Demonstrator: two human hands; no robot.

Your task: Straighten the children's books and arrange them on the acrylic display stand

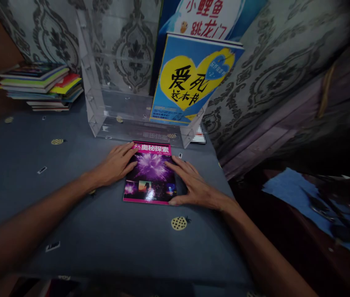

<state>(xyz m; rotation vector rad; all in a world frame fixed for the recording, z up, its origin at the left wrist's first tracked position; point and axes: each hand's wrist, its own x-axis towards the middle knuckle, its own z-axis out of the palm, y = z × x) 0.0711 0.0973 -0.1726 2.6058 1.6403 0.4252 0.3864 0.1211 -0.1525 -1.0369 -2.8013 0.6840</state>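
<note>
A magazine with a pink and purple cover (150,175) lies flat on the blue-grey tablecloth (100,231), just in front of a clear acrylic rack. My left hand (116,165) rests on the magazine's left edge with its fingers stretched out flat. My right hand (193,185) lies on the right edge, fingers spread, thumb at the lower right corner. Neither hand grips the magazine; both press on it from the sides.
The clear acrylic rack (113,111) stands against the patterned wall, holding an upright blue book with a yellow heart (190,80). A stack of books (41,84) sits at the back left. The table's right edge drops off to dark furniture with blue cloth (295,194).
</note>
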